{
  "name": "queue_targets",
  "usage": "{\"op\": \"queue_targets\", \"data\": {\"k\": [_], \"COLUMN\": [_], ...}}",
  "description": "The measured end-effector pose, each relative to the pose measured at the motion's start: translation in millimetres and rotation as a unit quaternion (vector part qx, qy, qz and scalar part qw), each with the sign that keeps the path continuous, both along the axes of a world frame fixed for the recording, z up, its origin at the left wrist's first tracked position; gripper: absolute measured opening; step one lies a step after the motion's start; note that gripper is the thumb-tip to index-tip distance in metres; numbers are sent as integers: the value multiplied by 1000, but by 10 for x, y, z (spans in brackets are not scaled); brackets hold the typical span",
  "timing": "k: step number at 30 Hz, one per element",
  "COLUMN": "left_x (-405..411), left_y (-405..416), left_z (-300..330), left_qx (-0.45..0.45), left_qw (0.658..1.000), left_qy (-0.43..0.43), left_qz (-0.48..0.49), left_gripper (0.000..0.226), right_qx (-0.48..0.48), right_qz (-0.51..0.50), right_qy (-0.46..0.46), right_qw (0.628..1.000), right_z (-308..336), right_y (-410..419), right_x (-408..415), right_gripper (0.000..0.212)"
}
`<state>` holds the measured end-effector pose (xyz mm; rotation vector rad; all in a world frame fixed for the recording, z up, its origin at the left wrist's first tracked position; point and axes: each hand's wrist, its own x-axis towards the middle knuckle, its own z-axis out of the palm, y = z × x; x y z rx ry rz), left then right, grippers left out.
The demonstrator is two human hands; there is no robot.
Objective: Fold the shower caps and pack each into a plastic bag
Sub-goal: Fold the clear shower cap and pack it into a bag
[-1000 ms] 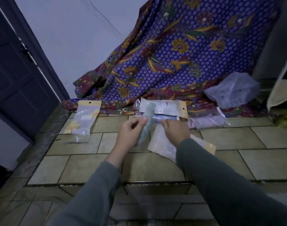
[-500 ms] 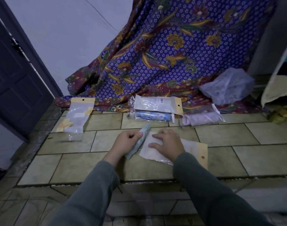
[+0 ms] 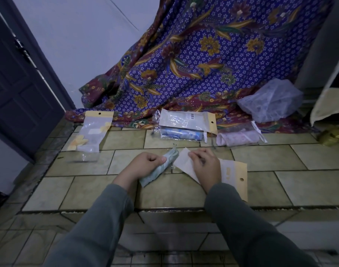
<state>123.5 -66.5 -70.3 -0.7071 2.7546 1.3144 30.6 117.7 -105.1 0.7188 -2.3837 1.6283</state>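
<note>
My left hand [image 3: 143, 165] grips a rolled pale-green shower cap [image 3: 161, 167] that lies slanted on the tiled floor. Just to its right, my right hand [image 3: 205, 166] pinches the near end of a flat plastic bag [image 3: 234, 174] with a yellow header card, lying on the tiles. The roll's far end almost touches the bag's corner. Farther back lie a packed bag with a blue cap [image 3: 182, 133] and a packed pink cap [image 3: 240, 138].
An empty yellow-topped bag [image 3: 93, 132] lies at the left. A stack of bags [image 3: 186, 120] sits at the edge of the purple floral cloth [image 3: 203, 64]. A crumpled clear cap [image 3: 271, 100] rests on it at the right. A dark door [image 3: 16, 83] stands at the left. A tiled step edge [image 3: 164, 209] runs below my hands.
Both hands came down from mid-air to the floor. The rolled cap and the bag now rest on the tiles, closer to me.
</note>
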Motion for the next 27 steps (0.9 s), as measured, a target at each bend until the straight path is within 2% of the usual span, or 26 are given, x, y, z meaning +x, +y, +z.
{"op": "queue_targets", "data": {"k": [4,8,11,13,15,18,21,23,25,27], "left_x": [-29,-74,-191,-296,-340,-273,-185,-127,-58,-13], "left_y": [8,74,187,258,276,182,128,91,46,-8], "left_z": [113,303,409,410,389,272,152,129,139,112], "left_qx": [-66,-179,-307,-335,-302,-155,-45,8,9,-41], "left_qw": [996,978,938,923,931,967,990,998,1000,996], "left_qy": [-28,-78,-120,-133,-140,-134,-76,-28,7,29], "left_qz": [-47,-76,-110,-135,-147,-151,-108,-59,-11,70], "left_gripper": [47,29,24,22,21,14,11,20,26,24], "right_qx": [-20,-34,2,40,66,107,134,120,110,105], "right_qz": [8,4,99,164,178,161,130,93,50,19], "right_qy": [-14,-43,-10,34,57,89,103,92,58,31], "right_qw": [1000,998,995,985,980,977,977,984,991,994], "right_z": [28,55,51,2,-43,-102,-135,-135,-120,-112], "right_y": [50,107,91,65,58,76,76,74,74,78], "right_x": [-29,-68,-5,24,10,-16,5,-19,-46,-73], "right_gripper": [8,8,10,14,16,17,16,16,17,18]}}
